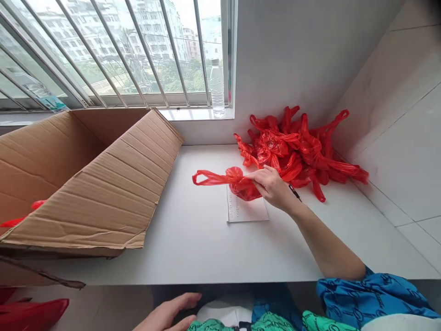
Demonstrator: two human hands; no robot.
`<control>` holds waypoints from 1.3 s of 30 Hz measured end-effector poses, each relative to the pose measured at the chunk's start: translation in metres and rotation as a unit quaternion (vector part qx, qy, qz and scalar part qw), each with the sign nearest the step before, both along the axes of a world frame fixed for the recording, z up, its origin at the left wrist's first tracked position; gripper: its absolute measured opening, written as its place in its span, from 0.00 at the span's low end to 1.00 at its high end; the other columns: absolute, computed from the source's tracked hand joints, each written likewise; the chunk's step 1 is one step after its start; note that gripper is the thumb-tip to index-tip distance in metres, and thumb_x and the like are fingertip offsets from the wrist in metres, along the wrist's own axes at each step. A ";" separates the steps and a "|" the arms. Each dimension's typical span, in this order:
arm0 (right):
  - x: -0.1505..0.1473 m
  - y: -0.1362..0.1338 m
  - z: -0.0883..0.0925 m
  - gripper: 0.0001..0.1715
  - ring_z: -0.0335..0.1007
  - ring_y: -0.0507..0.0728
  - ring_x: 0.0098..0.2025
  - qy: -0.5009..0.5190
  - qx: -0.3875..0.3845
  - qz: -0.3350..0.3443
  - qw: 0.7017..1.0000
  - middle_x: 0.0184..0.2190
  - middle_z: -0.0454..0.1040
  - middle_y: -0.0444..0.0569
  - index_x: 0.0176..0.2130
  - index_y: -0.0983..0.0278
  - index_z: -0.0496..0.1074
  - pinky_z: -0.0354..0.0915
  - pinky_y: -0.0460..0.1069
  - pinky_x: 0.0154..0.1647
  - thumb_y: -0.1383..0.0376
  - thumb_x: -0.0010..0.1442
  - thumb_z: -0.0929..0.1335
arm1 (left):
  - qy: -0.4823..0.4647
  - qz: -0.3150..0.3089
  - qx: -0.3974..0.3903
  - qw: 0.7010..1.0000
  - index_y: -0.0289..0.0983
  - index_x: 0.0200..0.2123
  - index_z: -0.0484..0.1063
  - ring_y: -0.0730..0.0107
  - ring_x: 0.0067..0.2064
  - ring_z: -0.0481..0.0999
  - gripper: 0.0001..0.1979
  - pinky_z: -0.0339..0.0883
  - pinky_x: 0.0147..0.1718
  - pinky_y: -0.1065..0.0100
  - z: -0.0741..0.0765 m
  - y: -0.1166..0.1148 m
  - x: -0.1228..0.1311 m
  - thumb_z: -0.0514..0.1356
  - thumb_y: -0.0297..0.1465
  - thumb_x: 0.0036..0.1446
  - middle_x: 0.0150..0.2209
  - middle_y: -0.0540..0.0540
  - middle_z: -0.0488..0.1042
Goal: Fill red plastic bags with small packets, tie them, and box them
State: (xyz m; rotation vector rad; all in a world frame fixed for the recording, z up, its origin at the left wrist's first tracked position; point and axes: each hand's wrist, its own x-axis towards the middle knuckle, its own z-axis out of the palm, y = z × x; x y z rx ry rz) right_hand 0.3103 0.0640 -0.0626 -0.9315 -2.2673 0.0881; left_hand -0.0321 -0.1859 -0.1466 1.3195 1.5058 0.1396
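My right hand (272, 187) is closed on a knotted red plastic bag (244, 185), held over a sheet of printed paper (247, 210) on the white table. One looped handle of the bag sticks out to the left. Just behind my right wrist lies a black pen (295, 193), partly covered by the arm. A heap of similar red plastic bags (292, 149) rests against the wall beyond this hand. Low in the view, in front of the table edge, my left hand (172, 315) is held with its fingers apart and nothing in it.
A large open cardboard box (113, 179) takes up the left side of the table, with some red plastic (20, 218) inside. On the windowsill stands a clear bottle (217, 89); another bottle (48, 96) leans at far left. A red item (34, 315) is below the box.
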 end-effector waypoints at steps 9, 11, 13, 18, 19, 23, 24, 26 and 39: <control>0.020 -0.009 -0.060 0.11 0.72 0.58 0.38 0.025 -0.098 -0.121 0.987 0.37 0.77 0.48 0.43 0.60 0.73 0.64 0.52 0.40 0.58 0.66 0.65 | 0.059 0.121 0.366 0.921 0.43 0.42 0.78 0.57 0.43 0.77 0.18 0.69 0.40 0.65 0.058 0.170 0.039 0.58 0.47 0.58 0.42 0.45 0.80; 0.017 -0.006 -0.066 0.12 0.73 0.58 0.37 0.011 -0.137 -0.138 0.981 0.40 0.76 0.49 0.45 0.60 0.72 0.64 0.51 0.35 0.57 0.64 0.67 | 0.013 0.117 0.395 0.911 0.42 0.51 0.74 0.55 0.50 0.75 0.22 0.69 0.45 0.63 0.049 0.211 0.057 0.60 0.45 0.56 0.51 0.43 0.76; 0.013 -0.004 -0.071 0.10 0.74 0.58 0.37 0.012 -0.164 -0.138 0.977 0.41 0.76 0.48 0.45 0.59 0.71 0.64 0.50 0.33 0.61 0.63 0.67 | -0.044 0.090 0.387 0.917 0.41 0.53 0.72 0.54 0.54 0.73 0.25 0.70 0.47 0.62 0.042 0.241 0.077 0.62 0.45 0.53 0.54 0.41 0.74; 0.018 0.002 -0.068 0.11 0.74 0.56 0.38 0.045 -0.172 -0.135 0.975 0.38 0.77 0.44 0.41 0.58 0.71 0.65 0.49 0.34 0.70 0.61 0.63 | -0.064 0.118 0.361 0.923 0.36 0.37 0.76 0.55 0.43 0.77 0.20 0.71 0.41 0.60 0.035 0.267 0.094 0.60 0.47 0.55 0.38 0.41 0.78; 0.022 0.003 -0.066 0.12 0.74 0.55 0.37 0.061 -0.172 -0.141 0.973 0.38 0.76 0.44 0.42 0.58 0.71 0.65 0.49 0.34 0.70 0.60 0.63 | -0.062 0.127 0.356 0.924 0.35 0.35 0.75 0.55 0.42 0.77 0.20 0.71 0.41 0.60 0.035 0.266 0.089 0.60 0.48 0.55 0.37 0.42 0.78; 0.043 0.002 -0.056 0.09 0.73 0.55 0.35 0.049 -0.187 -0.124 0.973 0.35 0.75 0.44 0.37 0.58 0.71 0.65 0.49 0.33 0.70 0.58 0.64 | -0.089 0.089 0.288 0.949 0.36 0.42 0.76 0.55 0.42 0.78 0.22 0.72 0.42 0.58 0.039 0.251 0.057 0.64 0.46 0.50 0.40 0.41 0.79; 0.046 0.001 -0.053 0.08 0.73 0.56 0.36 0.033 -0.195 -0.109 0.974 0.35 0.74 0.44 0.36 0.58 0.71 0.65 0.49 0.34 0.69 0.58 0.65 | -0.103 0.073 0.270 0.954 0.36 0.46 0.75 0.54 0.45 0.77 0.24 0.72 0.44 0.58 0.042 0.249 0.050 0.65 0.45 0.50 0.44 0.40 0.79; 0.048 -0.001 -0.046 0.03 0.73 0.57 0.38 0.028 -0.195 -0.102 0.975 0.36 0.75 0.44 0.36 0.57 0.71 0.66 0.51 0.38 0.65 0.60 0.67 | -0.131 0.078 0.272 0.950 0.38 0.52 0.72 0.52 0.52 0.75 0.26 0.71 0.49 0.56 0.050 0.250 0.043 0.64 0.45 0.53 0.53 0.38 0.75; -0.053 0.002 -0.117 0.40 0.43 0.64 0.72 -0.091 -0.033 -0.173 0.980 0.70 0.51 0.58 0.71 0.67 0.47 0.43 0.66 0.71 0.48 0.70 0.56 | 0.169 -0.180 0.498 0.831 0.37 0.68 0.55 0.55 0.70 0.53 0.28 0.48 0.67 0.49 -0.006 0.260 0.108 0.51 0.37 0.67 0.69 0.39 0.56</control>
